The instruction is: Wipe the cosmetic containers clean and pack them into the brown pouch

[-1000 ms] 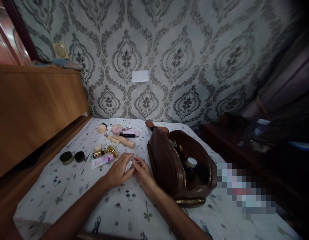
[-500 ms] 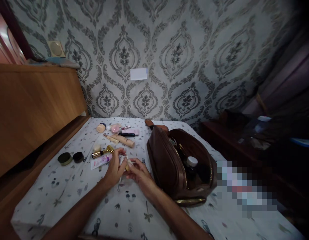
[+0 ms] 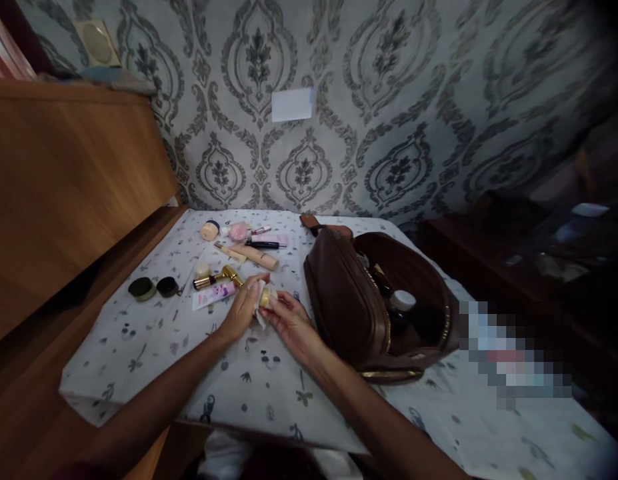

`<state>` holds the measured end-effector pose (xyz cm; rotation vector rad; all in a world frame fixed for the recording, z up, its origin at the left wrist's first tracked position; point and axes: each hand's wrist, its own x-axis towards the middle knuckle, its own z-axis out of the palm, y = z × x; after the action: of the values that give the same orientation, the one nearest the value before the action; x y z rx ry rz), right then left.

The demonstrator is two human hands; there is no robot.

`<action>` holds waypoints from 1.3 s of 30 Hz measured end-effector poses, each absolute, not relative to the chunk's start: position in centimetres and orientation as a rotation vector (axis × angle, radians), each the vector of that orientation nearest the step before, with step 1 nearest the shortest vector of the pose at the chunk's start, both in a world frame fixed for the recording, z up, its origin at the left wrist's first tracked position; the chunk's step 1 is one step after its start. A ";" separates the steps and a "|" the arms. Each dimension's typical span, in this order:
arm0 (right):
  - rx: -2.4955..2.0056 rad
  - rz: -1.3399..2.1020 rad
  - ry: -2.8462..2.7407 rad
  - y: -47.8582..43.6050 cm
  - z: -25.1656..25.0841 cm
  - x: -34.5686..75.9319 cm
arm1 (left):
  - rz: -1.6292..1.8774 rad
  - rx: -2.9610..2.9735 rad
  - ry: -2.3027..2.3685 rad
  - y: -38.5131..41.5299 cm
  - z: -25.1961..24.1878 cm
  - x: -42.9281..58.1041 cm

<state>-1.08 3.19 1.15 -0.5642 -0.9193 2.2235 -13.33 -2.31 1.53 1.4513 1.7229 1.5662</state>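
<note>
In the head view both hands meet near the middle of the cloth-covered table. My left hand is closed on a white wipe, which lies against a small yellowish jar. The fingers of my right hand pinch that jar from the other side. Just beyond my left hand lie a white and purple tube and a gold lipstick with its gold cap. To the right of my right hand stands an unzipped brown bag, with a white-capped bottle inside.
Two dark round jars stand at the left. Farther back are a beige tube, a black pen-like item, a pink round item and a beige jar. A wooden cabinet borders the left side.
The view has tilted down and shifted left, showing the table's front edge. Between my hands, the yellowish jar now shows more clearly, with the wipe beside it.
</note>
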 end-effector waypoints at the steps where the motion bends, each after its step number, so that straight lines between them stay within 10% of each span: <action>1: -0.565 2.197 -0.919 3.3 1.1 -1.1 | 1.534 1.459 1.680 -2.3 1.4 -13.3; 22: -0.520 1.303 -1.943 3.0 1.1 0.4 | 1.339 1.435 1.704 -2.1 1.4 -14.2; 39: -0.596 1.799 -1.422 3.0 1.2 -0.4 | 1.571 1.213 1.687 -1.9 1.7 -15.3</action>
<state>-0.44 2.99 1.23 -0.5957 -1.4223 1.7991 -15.30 -1.88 1.72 1.2129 1.6872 1.5712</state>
